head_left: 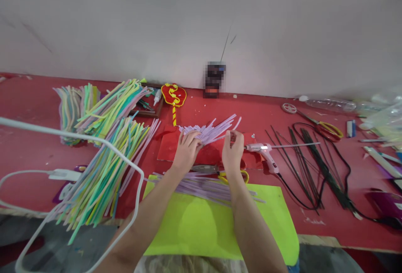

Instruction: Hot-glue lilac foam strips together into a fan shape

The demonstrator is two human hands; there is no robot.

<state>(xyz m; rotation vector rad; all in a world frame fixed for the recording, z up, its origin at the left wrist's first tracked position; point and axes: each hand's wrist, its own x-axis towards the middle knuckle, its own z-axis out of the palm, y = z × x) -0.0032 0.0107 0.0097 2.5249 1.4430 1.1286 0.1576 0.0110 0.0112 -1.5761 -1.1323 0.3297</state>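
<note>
Several lilac pipe cleaners (217,131) fan at twelve o'clock, pinched by the left hand (187,148), while the right hand (233,146) seemingly pinches one, apparently arranging, next likely needing steadiness.

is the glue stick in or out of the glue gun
Partly in: the glue stick juts from the back of the glue gun.

Looks fuzzy and matt on the lilac stems (216,131) in the middle; smooth, like plastic, on the pink glue gun (266,150) at right; glossy, also like plastic, on the far right bottle (331,104). Seems smooth and matt on the near yellow-green sheet (194,222).
</note>
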